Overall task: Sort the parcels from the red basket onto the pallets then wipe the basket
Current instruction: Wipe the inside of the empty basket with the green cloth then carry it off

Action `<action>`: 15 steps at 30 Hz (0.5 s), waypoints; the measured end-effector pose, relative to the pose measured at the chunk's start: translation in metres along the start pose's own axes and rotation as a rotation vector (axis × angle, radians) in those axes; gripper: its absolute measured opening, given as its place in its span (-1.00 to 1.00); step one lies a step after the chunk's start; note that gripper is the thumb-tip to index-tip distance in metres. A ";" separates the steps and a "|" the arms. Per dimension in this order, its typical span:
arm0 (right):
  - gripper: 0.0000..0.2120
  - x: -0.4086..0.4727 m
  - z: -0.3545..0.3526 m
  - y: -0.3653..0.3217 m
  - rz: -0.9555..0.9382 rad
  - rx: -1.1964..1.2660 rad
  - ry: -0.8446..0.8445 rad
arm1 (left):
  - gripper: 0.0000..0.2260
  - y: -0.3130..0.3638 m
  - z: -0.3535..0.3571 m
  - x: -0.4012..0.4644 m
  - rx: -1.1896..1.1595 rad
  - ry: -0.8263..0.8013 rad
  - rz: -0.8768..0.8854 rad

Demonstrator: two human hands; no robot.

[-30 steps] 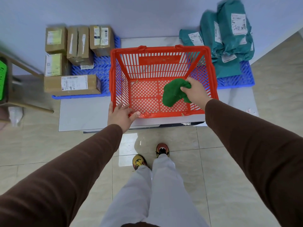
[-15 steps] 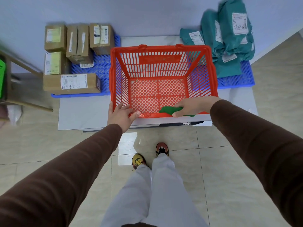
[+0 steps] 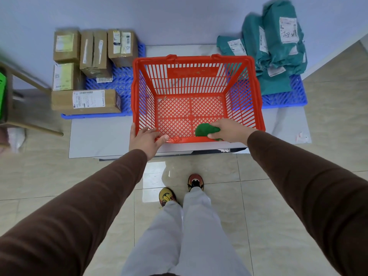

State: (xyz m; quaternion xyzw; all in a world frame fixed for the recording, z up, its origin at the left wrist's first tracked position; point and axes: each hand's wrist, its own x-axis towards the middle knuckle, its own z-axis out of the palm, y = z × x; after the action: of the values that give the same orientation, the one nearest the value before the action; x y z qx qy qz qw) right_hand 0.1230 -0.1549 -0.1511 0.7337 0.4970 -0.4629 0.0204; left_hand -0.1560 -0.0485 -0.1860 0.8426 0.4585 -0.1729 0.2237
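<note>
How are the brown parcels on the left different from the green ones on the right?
The brown parcels are stiff cardboard boxes with square corners; the green parcels are soft, crumpled bags. The boxes lie mostly side by side on the left blue pallet, while the bags are heaped over one another on the right blue pallet. Both kinds carry white shipping labels.

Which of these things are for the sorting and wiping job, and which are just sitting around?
For the job:
red basket
green cloth, in the right hand
left hand, steadying the rim
cardboard boxes
teal mailer bags
blue pallets

Just around:
wooden stand at the left
green thing on it
white crumpled thing on the floor
</note>
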 end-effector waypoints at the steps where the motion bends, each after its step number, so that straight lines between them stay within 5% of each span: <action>1: -0.65 0.002 0.001 -0.002 0.045 0.037 -0.022 | -0.43 0.000 0.000 0.000 -0.002 0.005 0.002; 10: -0.54 0.045 0.035 -0.095 -0.056 0.038 -0.214 | -0.45 0.002 -0.002 0.001 0.020 0.025 0.000; 15: -0.56 0.058 0.026 -0.077 0.122 0.039 -0.213 | -0.43 0.004 -0.003 0.000 0.045 0.015 -0.022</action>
State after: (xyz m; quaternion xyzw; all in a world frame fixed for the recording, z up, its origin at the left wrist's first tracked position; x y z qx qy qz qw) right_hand 0.0527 -0.0881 -0.1733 0.7095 0.4373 -0.5457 0.0871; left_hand -0.1522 -0.0488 -0.1827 0.8436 0.4652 -0.1792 0.1995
